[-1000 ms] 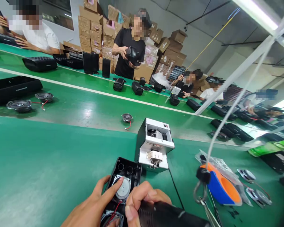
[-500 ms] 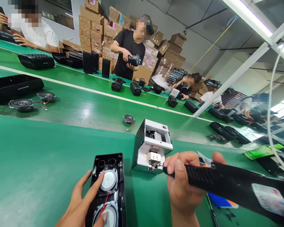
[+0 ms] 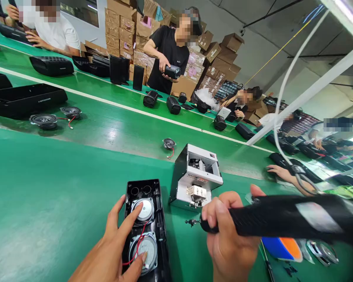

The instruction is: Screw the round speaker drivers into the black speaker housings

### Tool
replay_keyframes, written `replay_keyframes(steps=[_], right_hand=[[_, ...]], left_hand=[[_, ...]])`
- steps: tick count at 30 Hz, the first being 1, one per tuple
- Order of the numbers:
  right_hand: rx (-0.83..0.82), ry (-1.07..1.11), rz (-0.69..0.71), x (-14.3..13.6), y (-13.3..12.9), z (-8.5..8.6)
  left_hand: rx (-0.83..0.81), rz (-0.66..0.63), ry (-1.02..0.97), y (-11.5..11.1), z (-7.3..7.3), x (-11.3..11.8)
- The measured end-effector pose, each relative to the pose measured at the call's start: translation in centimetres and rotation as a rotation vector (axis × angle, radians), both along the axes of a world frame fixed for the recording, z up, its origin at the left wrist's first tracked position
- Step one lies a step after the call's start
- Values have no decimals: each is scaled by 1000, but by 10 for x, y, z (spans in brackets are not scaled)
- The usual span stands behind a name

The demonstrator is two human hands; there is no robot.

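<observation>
A black speaker housing [image 3: 161, 243] lies on the green mat with two round drivers in it, the upper driver [image 3: 143, 210] and the lower driver [image 3: 148, 246], joined by red wires. Fingers spread, my left hand [image 3: 120, 243] rests one fingertip on the upper driver and the thumb on the lower one. My right hand [image 3: 231, 235] is wrapped round a black electric screwdriver [image 3: 267, 215], held nearly level. Its tip, with a small dark screw [image 3: 191, 222] at the end, points left, between the housing and the white screw feeder [image 3: 198, 172].
A loose driver [image 3: 169, 143] sits behind the feeder; two more [image 3: 44, 120] are at left. A blue and orange object [image 3: 282, 248] lies at right. Another person's hand [image 3: 282, 172] reaches in at right, near the screwdriver's white cable [image 3: 278, 105]. People work across the conveyor [image 3: 120, 137].
The screwdriver tip has come away from the feeder, moving left and down, and a screw now shows on it. Another person's forearm has appeared at right. The view has shifted slightly.
</observation>
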State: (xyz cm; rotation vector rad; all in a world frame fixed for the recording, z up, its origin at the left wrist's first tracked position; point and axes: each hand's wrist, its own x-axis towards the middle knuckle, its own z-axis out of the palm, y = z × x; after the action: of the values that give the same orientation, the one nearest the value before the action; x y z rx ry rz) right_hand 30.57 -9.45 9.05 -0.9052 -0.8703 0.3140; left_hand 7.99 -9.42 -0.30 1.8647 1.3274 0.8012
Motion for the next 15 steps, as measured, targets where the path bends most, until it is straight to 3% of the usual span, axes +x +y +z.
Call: replay_keyframes(steps=[6,11,15], right_hand=[[54,-88,266,-17,-28,10],[52,-55,315,-36,-19,-10],[2,-25,326,-49,-1,-23]], left_hand=[[-93,-138,74,5,12,-10],[-111,-56,80,0,17,-4],[-86,-70,62,-2,16,-5]])
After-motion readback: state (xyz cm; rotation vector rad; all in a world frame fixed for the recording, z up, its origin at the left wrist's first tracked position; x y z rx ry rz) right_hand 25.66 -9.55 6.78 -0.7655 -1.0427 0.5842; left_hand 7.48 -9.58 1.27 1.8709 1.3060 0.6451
